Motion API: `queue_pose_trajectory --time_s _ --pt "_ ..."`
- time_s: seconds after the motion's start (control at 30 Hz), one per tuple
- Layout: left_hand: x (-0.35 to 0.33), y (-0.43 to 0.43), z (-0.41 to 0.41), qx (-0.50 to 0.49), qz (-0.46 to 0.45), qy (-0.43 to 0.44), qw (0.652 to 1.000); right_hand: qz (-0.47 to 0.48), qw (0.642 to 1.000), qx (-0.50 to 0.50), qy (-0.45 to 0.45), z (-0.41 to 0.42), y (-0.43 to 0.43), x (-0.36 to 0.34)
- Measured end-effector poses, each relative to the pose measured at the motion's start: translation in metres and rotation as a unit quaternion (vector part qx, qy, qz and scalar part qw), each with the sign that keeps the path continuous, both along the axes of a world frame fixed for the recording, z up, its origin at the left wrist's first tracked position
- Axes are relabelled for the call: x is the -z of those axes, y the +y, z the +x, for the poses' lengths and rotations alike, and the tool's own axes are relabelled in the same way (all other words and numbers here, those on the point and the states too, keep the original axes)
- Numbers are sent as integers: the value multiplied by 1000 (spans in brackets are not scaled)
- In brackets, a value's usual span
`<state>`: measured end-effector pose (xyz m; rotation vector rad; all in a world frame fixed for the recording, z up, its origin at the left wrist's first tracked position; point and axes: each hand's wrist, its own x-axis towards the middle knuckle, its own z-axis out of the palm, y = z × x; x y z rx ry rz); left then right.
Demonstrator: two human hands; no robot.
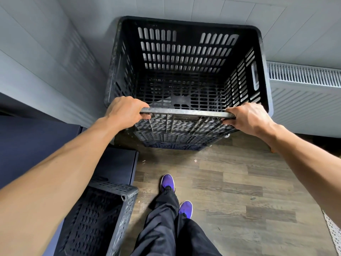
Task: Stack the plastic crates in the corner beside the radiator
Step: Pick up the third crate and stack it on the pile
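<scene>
Black slotted top crate (184, 71) sits in the far corner, left hand (125, 110) and right hand (247, 117) clamped on its near rim. Released off-square, it could slip off the crates beneath (175, 143), I judge.

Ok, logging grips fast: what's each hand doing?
Left hand: closed on the crate rim.
Right hand: closed on the same rim.

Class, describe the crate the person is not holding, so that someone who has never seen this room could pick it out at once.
Start at the white radiator on the right wall; next to it, in the corner, both hands grip the top black crate of a stack. Now look down to the lower left of the wooden floor, beside the dark cabinet. The loose crate sits there alone, untouched.
</scene>
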<state>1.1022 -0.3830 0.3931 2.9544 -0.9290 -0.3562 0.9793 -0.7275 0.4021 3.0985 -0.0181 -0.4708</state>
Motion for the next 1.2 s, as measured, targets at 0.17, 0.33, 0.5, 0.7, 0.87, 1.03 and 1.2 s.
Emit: queue_pose_trajectory --time_s 0.17,0.33,0.5,0.7,0.87,1.03,1.2 --pt "1 0 2 13 -24 -25 999 -4 1000 -5 -28 -1 3 0" --pt "4 5 2 13 -38 -35 999 -16 999 -18 -31 -1 2 -3" --pt "8 -3 -2 15 -57 -38 998 -22 999 -21 -27 5 -7 -8" --pt "10 -4 -5 25 -60 -32 997 -12 999 -26 -34 -1 -5 -6" --pt "10 3 -6 20 -54 -5 998 -5 999 -42 -28 -8 2 -4" --pt "8 -1 -7 1 -46 -6 999 5 999 -38 -17 -3 -1 -8" --pt "4 1 -2 16 -33 3 999 0 999 -31 -43 -6 0 -4"
